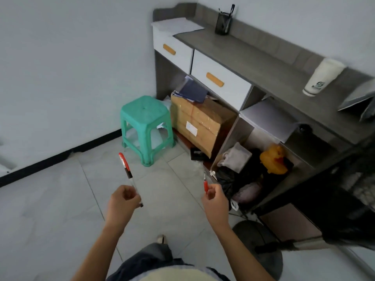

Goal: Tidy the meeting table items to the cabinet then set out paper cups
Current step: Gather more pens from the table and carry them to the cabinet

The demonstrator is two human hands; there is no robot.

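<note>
My left hand [122,200] is shut on a clear pen with a red cap [127,170], its capped end pointing up and away. My right hand [215,199] pinches a second red pen [205,182], held upright. Both hands hover over the tiled floor in front of the grey cabinet [263,63]. On the cabinet top stand a black pen holder [222,24] with pens in it at the far end, and a stack of white paper cups [322,78] lying tilted near the right. White sheets of paper [176,26] lie at the far left corner.
A green plastic stool [145,126] stands on the floor left of the cabinet. A cardboard box [199,122] with folders on it sits under the drawers. Open lower shelves hold bags and an orange object [274,160]. A dark round chair base [257,246] is by my right arm.
</note>
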